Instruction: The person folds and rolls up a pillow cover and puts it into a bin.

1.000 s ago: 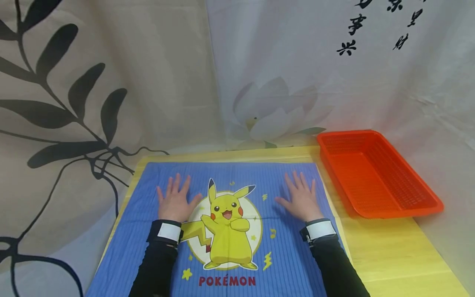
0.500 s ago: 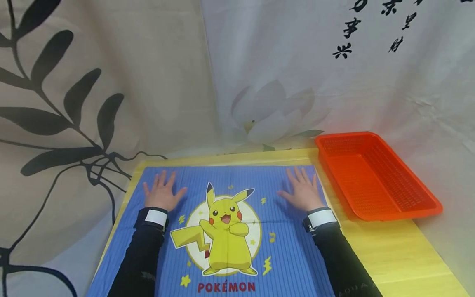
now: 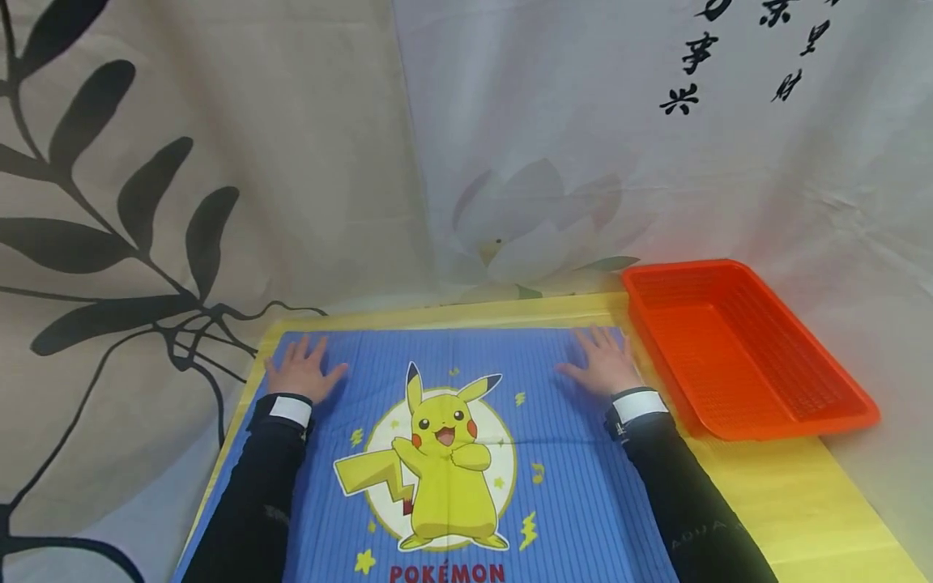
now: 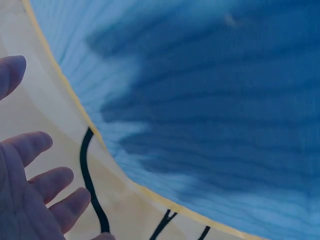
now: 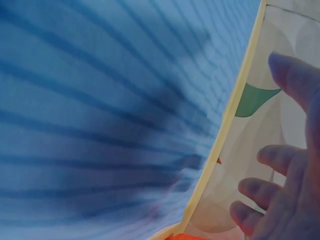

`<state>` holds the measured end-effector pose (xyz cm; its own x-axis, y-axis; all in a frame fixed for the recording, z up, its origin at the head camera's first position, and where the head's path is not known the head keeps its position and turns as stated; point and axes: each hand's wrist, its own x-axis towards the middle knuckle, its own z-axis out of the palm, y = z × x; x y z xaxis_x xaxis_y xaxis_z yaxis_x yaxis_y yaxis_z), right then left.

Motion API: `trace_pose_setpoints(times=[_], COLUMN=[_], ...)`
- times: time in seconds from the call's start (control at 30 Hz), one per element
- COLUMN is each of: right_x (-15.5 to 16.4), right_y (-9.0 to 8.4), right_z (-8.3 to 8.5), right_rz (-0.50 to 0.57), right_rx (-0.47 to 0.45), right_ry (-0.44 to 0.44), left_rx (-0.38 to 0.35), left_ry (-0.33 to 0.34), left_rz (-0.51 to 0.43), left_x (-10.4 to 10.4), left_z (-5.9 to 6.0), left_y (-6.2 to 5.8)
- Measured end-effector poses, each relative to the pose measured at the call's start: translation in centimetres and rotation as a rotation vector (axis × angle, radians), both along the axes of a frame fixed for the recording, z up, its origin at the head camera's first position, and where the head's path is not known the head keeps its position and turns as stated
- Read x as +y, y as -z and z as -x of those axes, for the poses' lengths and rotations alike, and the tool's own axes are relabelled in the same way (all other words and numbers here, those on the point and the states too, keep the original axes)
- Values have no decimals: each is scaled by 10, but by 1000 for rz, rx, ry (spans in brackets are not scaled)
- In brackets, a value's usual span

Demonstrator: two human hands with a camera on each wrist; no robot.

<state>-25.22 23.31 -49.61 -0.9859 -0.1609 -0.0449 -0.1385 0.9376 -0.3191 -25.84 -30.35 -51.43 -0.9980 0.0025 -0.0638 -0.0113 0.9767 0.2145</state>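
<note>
- Yellow table [image 3: 773,486]; printed curtains [image 3: 219,162] hang behind it, one with black calligraphy.
- Blue cloth [image 3: 568,502] lies spread flat on the table; orange basket [image 3: 736,348] just right of the cloth.
- Left hand [image 3: 300,371] and right hand [image 3: 602,361]: fingers straight, flat on the cloth's far corners, gripping nothing.
- Cloth print: Pikachu, "POKÉMON".

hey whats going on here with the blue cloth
A person has a blue cloth with a yellow cartoon print spread flat on a yellow table. The left hand lies flat near the far left corner and the right hand near the far right corner, fingers straight. An orange basket sits on the table to the right, beside the cloth, with nothing visible in it.
</note>
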Motion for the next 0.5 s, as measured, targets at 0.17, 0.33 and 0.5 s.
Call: trace_pose_setpoints(times=[0.17,0.33,0.5], right_x=[5,11,16], right_y=[-2,2,13], right_z=[14,28,38], right_rz=[4,-22,-23], right_rx=[-31,-58,-74], right_ry=[13,23,34], left_rx=[-54,-81,-101], left_ry=[-21,-43,-60], left_rz=[-12,-21,-7], left_x=[-15,-29,-33], left_z=[13,23,29], left_y=[1,1,-1])
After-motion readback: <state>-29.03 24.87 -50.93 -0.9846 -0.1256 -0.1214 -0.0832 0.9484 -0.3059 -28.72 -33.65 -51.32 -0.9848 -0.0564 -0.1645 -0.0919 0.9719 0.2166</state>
